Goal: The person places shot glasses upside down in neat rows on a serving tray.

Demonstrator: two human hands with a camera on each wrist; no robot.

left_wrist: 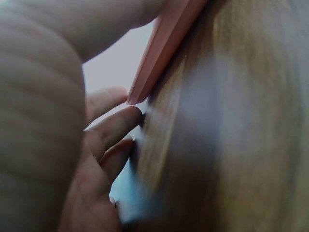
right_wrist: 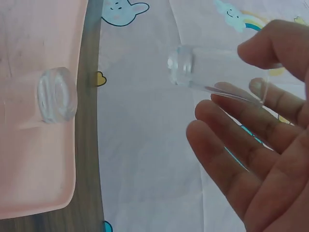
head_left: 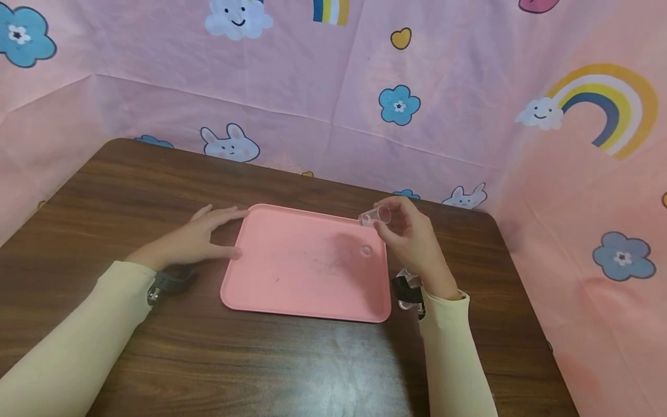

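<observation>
A pink tray [head_left: 302, 272] lies on the brown wooden table. My left hand [head_left: 195, 237] is at its left edge, fingers extended, with the thumb and a fingertip touching the rim. Over the tray's far right corner, my right hand [head_left: 411, 234] pinches a small clear glass [head_left: 369, 218] near its rim, between thumb and fingers. That glass [right_wrist: 217, 72] is tilted, its thick base pointing left. On the tray's right part is a second clear glass [head_left: 366, 250]; in the right wrist view this glass [right_wrist: 57, 95] appears upside down, thick base up.
Clear objects [head_left: 403, 304], partly hidden by my right wrist and its black strap [head_left: 409, 291], are on the table just right of the tray. A pink patterned cloth [head_left: 312, 87] hangs behind the table [head_left: 260, 365] and along its sides.
</observation>
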